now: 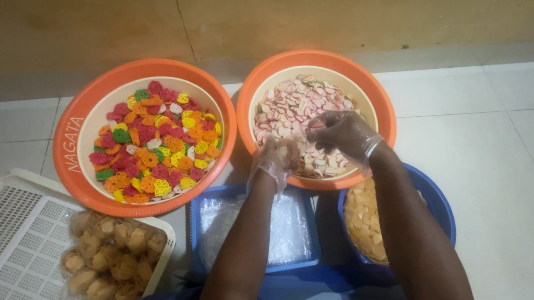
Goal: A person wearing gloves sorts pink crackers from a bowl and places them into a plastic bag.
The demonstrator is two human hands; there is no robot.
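Observation:
An orange basin (383, 109) at the centre back holds flat white-and-pink crackers (293, 110). My right hand (344, 135), in a clear plastic glove, reaches into it with fingers curled over the crackers. My left hand (277, 159), also gloved, is at the basin's near rim, closed around some of the crackers. Whether the right hand grips anything is unclear.
A second orange basin (79, 121) on the left holds red, orange, yellow and green crackers. A blue bowl (437, 203) of pale snacks sits under my right arm. A blue tray (199, 228) holds clear bags. A white slatted tray (8, 237) carries a bagged snack pack (113, 252).

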